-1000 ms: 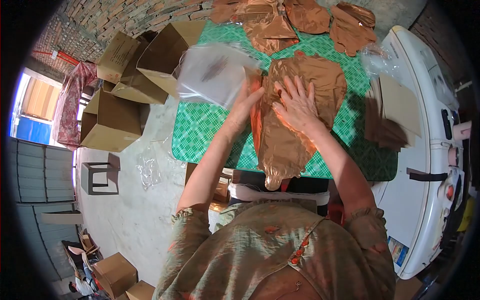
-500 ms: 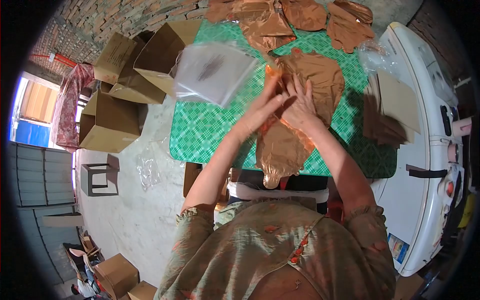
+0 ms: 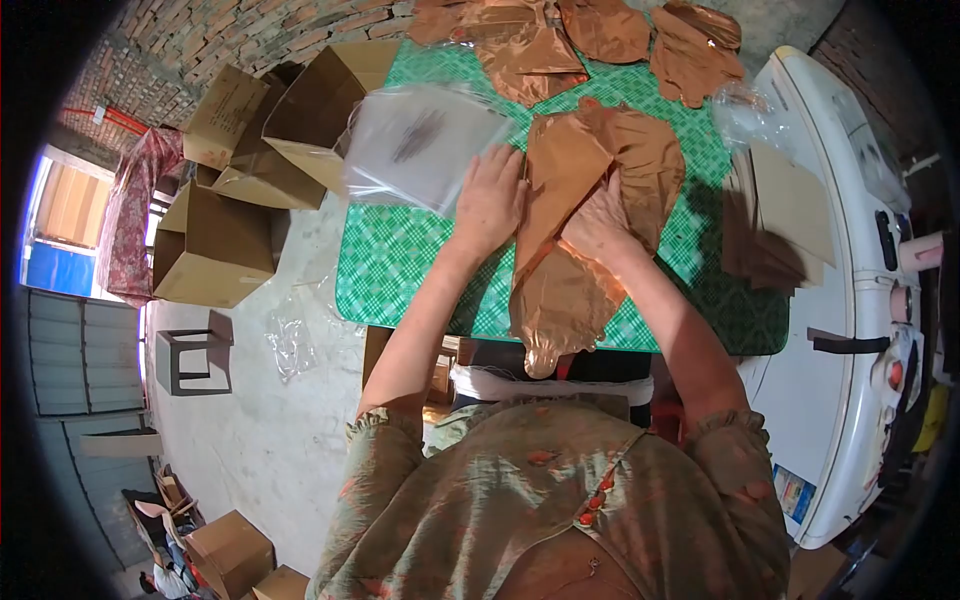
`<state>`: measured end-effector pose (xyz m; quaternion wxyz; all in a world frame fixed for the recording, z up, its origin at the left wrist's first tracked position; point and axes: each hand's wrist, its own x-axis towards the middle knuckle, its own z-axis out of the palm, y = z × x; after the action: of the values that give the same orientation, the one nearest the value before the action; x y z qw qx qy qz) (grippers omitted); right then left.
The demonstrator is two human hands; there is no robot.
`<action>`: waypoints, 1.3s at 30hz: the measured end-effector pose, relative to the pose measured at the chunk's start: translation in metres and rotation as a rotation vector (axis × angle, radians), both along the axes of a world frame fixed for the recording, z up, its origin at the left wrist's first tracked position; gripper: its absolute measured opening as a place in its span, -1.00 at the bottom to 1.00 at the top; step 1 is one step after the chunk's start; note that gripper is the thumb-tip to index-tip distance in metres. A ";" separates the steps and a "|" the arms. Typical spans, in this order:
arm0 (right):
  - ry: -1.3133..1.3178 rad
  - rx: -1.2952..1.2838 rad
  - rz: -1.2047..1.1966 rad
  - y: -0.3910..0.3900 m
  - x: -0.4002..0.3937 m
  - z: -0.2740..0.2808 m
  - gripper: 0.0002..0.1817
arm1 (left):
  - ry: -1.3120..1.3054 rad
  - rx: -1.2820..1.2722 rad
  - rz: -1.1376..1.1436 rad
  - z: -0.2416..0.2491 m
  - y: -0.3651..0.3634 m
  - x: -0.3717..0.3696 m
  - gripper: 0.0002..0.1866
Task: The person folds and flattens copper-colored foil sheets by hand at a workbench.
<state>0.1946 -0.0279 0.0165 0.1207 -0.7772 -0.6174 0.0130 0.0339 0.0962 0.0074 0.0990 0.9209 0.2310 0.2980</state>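
A flat, copper-coloured foil balloon (image 3: 565,160) lies on the green checked tabletop, with a flap folded across its middle. Its narrow tail end hangs over the near table edge. My left hand (image 3: 490,200) rests at the balloon's left edge, fingers stretched out, near a stack of clear plastic bags (image 3: 430,140). On the balloon's right part lies my right hand (image 3: 598,222), palm down; the folded flap partly hides its fingers. The visible part looks flat and open.
More copper foil balloons (image 3: 605,30) lie along the table's far edge. Brown card sheets (image 3: 795,200) sit at the right, beside a white appliance (image 3: 850,130). Open cardboard boxes (image 3: 215,250) stand to the left, and a small dark stool (image 3: 190,360) is on the floor.
The left hand has moved left and down from beside the right hand to the balloon's left edge. A foil flap now lies over the right hand's fingers.
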 end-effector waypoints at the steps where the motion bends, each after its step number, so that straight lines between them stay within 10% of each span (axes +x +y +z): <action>1: 0.004 0.000 0.003 -0.001 0.000 0.001 -0.28 | 0.027 0.044 0.001 -0.002 -0.002 0.001 -0.47; 39: 0.071 -0.095 -0.008 0.002 0.008 0.001 -0.29 | 0.278 0.158 -0.041 -0.011 -0.004 0.006 -0.30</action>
<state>0.2025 -0.0257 0.0178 0.1054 -0.7837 -0.6081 0.0696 0.0398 0.0927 -0.0035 -0.0006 0.9627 0.1995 0.1830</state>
